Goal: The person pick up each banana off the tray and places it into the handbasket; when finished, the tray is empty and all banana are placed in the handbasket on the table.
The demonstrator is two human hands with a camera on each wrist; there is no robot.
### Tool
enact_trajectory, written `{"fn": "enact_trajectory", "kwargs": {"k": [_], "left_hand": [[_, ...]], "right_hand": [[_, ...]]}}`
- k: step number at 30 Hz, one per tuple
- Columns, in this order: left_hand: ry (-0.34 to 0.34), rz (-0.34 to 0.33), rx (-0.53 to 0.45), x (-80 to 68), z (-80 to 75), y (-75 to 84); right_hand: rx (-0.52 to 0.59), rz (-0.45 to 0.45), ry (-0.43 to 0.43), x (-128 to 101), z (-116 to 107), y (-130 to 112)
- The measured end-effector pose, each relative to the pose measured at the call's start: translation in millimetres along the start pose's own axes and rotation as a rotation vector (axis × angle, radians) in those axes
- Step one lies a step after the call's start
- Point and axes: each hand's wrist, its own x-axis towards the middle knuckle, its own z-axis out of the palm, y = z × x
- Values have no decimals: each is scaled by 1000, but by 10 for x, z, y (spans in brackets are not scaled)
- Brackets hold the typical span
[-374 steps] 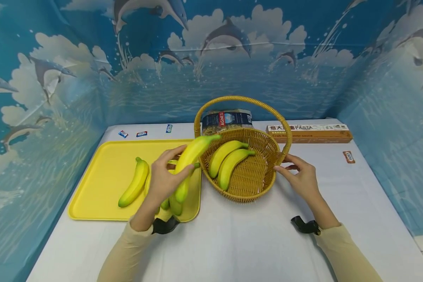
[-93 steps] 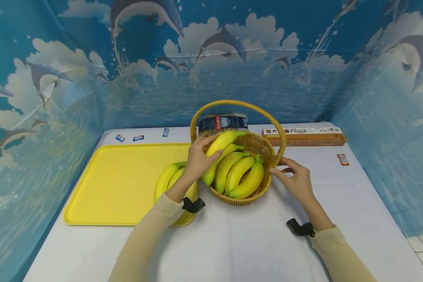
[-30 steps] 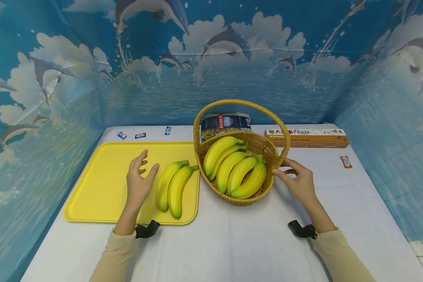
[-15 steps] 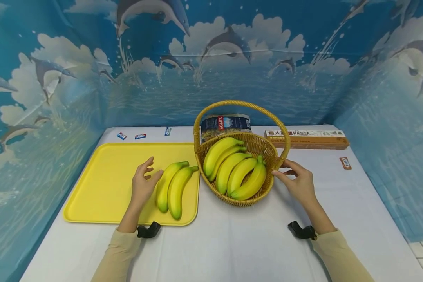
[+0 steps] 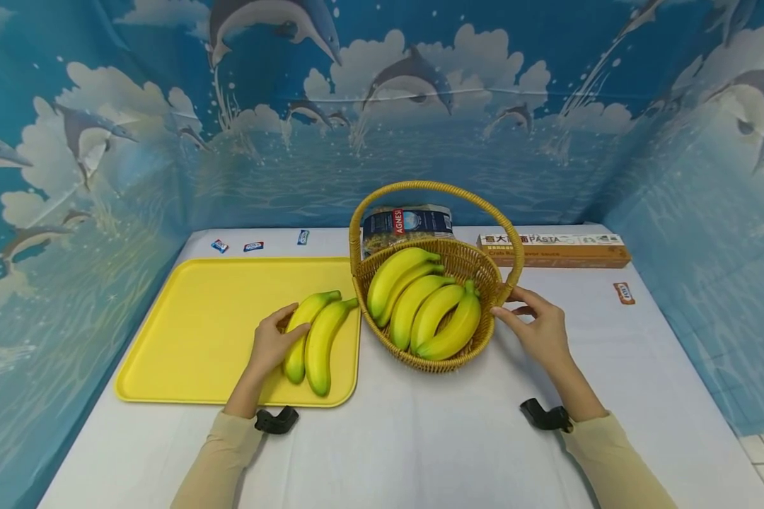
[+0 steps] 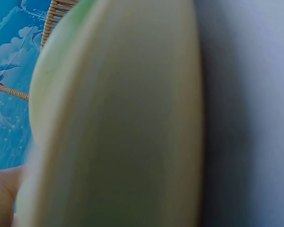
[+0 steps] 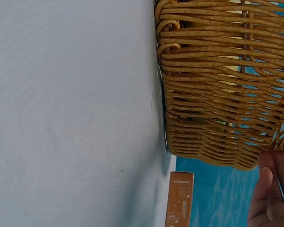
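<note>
bananas (image 5: 310,338), two of them, lie side by side at the right end of the yellow tray (image 5: 191,318); the left hand (image 5: 274,343) has its fingers curled over the left one of the pair, thumb on its near flank, so it grips that fruit; the right hand (image 5: 537,329) rests with relaxed, straight fingers against the outer wall of the wicker basket (image 5: 480,339), holding nothing; the fruit looks light, stiff and smooth, probably a bit slippery, and best taken round its thick middle rather than by the thin stem; five more bananas (image 5: 420,307) fill the basket just right of the tray; its arched handle (image 5: 436,187) and rim stand in the way of any move across; a pasta bag (image 5: 407,220) sits behind the basket; a long box (image 5: 554,246) lies further right.
</note>
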Motion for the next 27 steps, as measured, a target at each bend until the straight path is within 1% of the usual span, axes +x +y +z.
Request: {"fn": "enact_trajectory", "kwargs": {"k": [8, 11, 13, 14, 17, 20, 22, 24, 27], "left_hand": [[88, -40, -37, 2, 4, -1], [124, -48, -49, -14, -27, 48], [147, -34, -55, -39, -62, 117], [160, -22, -60, -57, -82, 163], [199, 46, -92, -129, -131, 338], [208, 141, -147, -211, -125, 554], [190, 201, -176, -255, -79, 717], [158, 250, -197, -273, 2, 885], [97, 298, -202, -254, 167, 1130]], "right_hand": [[0, 2, 1, -10, 6, 20], [9, -1, -1, -10, 8, 23], [13, -1, -3, -7, 5, 25], [14, -2, -5, -6, 3, 22], [13, -2, -7, -1, -8, 15], [11, -2, -6, 2, -19, 6], [8, -2, -4, 4, -26, 4], [5, -1, -1, 6, -33, 5], [3, -2, 4, 7, -36, 10]]}}
